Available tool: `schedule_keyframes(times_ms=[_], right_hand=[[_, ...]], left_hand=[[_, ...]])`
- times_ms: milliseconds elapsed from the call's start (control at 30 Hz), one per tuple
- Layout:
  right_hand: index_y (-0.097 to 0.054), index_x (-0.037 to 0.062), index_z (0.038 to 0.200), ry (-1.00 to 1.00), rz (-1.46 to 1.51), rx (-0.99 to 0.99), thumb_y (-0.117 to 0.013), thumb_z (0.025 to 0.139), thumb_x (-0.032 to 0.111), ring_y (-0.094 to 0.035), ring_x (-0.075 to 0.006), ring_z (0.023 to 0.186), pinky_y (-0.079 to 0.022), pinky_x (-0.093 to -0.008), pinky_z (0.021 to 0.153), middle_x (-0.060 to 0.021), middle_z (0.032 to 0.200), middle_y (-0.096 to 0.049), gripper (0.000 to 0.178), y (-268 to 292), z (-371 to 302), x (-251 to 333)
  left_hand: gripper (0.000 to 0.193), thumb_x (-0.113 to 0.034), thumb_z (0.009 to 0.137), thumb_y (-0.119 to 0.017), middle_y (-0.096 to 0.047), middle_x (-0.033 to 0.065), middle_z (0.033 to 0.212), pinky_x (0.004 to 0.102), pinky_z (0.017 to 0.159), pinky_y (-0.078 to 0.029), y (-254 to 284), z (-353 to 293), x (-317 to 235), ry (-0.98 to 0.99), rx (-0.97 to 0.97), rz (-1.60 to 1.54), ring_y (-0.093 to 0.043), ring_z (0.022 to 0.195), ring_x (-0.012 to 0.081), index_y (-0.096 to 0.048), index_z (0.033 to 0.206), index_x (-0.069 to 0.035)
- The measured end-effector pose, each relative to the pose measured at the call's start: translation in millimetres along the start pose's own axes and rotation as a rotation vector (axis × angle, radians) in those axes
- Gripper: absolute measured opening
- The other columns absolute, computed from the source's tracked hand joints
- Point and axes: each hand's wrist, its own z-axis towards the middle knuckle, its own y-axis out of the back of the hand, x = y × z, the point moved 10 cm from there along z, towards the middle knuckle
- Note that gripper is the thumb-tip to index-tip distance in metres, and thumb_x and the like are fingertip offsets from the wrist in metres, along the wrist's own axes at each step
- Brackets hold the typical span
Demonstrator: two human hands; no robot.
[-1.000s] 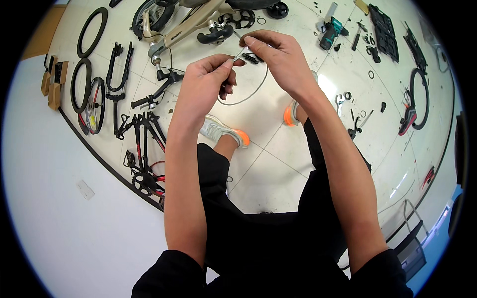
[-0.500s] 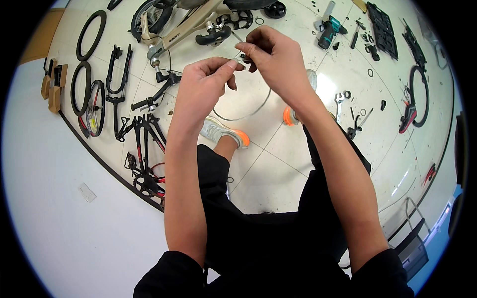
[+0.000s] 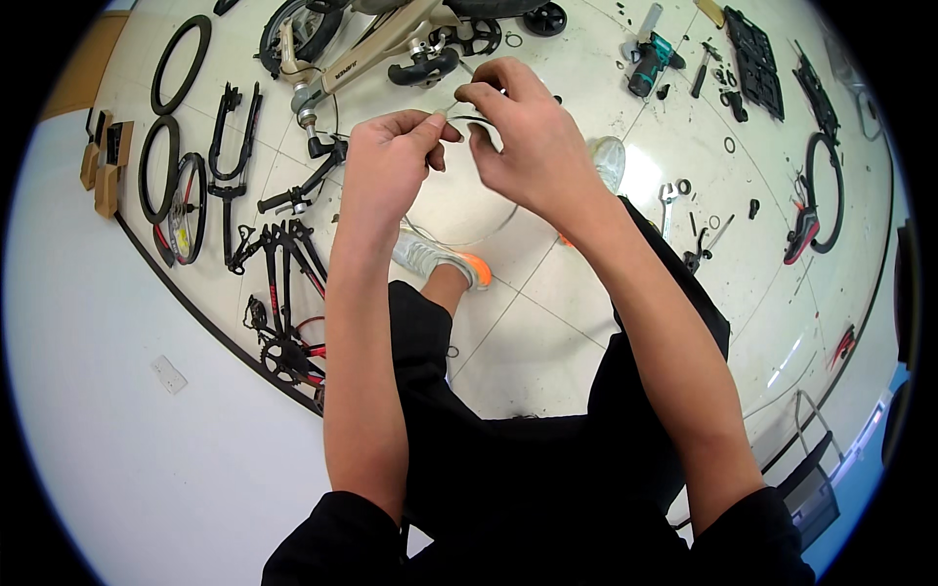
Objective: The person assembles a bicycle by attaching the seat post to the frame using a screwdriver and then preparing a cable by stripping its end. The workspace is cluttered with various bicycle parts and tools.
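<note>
A thin grey cable (image 3: 457, 243) hangs in a loop below my raised hands, over the floor between my shoes. My left hand (image 3: 391, 156) pinches the cable between thumb and forefinger. To its right, my right hand (image 3: 532, 137) has its fingers curled around a short dark stretch (image 3: 474, 118) that looks like part of the cable, its thumb held apart from the forefinger. What lies deeper in the right palm is hidden. Just beyond the hands, a beige bicycle frame (image 3: 376, 54) lies on the floor.
To the left lie handlebars (image 3: 303, 190), a black fork (image 3: 228, 176), a black-red frame (image 3: 283, 293) and tyres (image 3: 180, 66). To the right are a teal cordless drill (image 3: 650, 63), a hammer (image 3: 701, 73), a wrench (image 3: 667, 210), a tool case (image 3: 752, 63) and small scattered parts.
My hands have moved slightly apart, the left one leftward. The right thumb has opened away from the forefinger, baring a dark stretch between the hands. The cable loop has shifted left.
</note>
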Motion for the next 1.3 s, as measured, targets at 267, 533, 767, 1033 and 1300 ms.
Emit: schedule_keyframes(times_ms=[267, 533, 767, 1033, 1300], right_hand=[[-0.063, -0.0030, 0.086, -0.091, 0.078, 0.052, -0.059, 0.073, -0.003, -0.061, -0.0331, 0.080, -0.051, -0.0406, 0.070, -0.0141, 0.082, -0.063, 0.014, -8.0, -0.9, -13.2], [-0.061, -0.0030, 0.087, -0.514, 0.419, 0.192, -0.065, 0.077, 0.002, -0.067, -0.0246, 0.073, -0.051, -0.0325, 0.066, -0.0148, 0.077, -0.066, 0.012, -28.3, -7.1, -52.7], [-0.061, -0.0036, 0.086, -0.735, 0.762, 0.482, -0.071, 0.077, 0.005, -0.065, -0.0139, 0.072, -0.051, -0.0286, 0.067, -0.0084, 0.077, -0.066, 0.017, -40.2, -15.7, -59.2], [-0.063, -0.0049, 0.094, -0.467, 0.559, 0.297, -0.061, 0.073, -0.002, -0.066, -0.0205, 0.082, -0.052, -0.0297, 0.077, -0.0132, 0.086, -0.067, 0.021, -18.1, -2.1, -44.7], [-0.060, -0.0060, 0.090, -0.592, 0.551, 0.282, -0.054, 0.071, -0.006, -0.067, -0.0228, 0.080, -0.052, -0.0309, 0.073, -0.0150, 0.083, -0.066, 0.020, -20.7, -9.1, -41.7]], left_hand=[[0.022, -0.017, 0.091, -0.060, -0.058, 0.0000, 0.067, 0.0200, 0.052, -0.033, 5.6, 1.7, -2.6, -0.056, -0.043, 0.152, -0.045, 0.056, 0.0049, -0.069, 0.091, 0.003], [0.021, -0.014, 0.088, -0.064, -0.063, 0.0022, 0.073, 0.0202, 0.059, -0.038, 2.2, 2.4, -14.4, -0.247, -0.043, 0.166, -0.056, 0.071, 0.0066, -0.069, 0.101, 0.002], [0.021, -0.015, 0.086, -0.065, -0.063, 0.0015, 0.073, 0.0196, 0.052, -0.033, 2.8, -2.6, -14.6, -0.136, 0.041, 0.161, -0.046, 0.059, 0.0028, -0.069, 0.100, 0.000], [0.020, -0.014, 0.084, -0.067, -0.064, 0.0016, 0.073, 0.0176, 0.045, -0.028, 14.6, 0.7, -1.3, -0.018, -0.075, 0.093, -0.040, 0.054, 0.0012, -0.070, 0.097, 0.001], [0.019, -0.011, 0.084, -0.065, -0.064, 0.0020, 0.074, 0.0182, 0.046, -0.029, 17.0, 2.4, -2.4, -0.048, -0.106, 0.100, -0.041, 0.054, 0.0016, -0.070, 0.096, 0.002]])
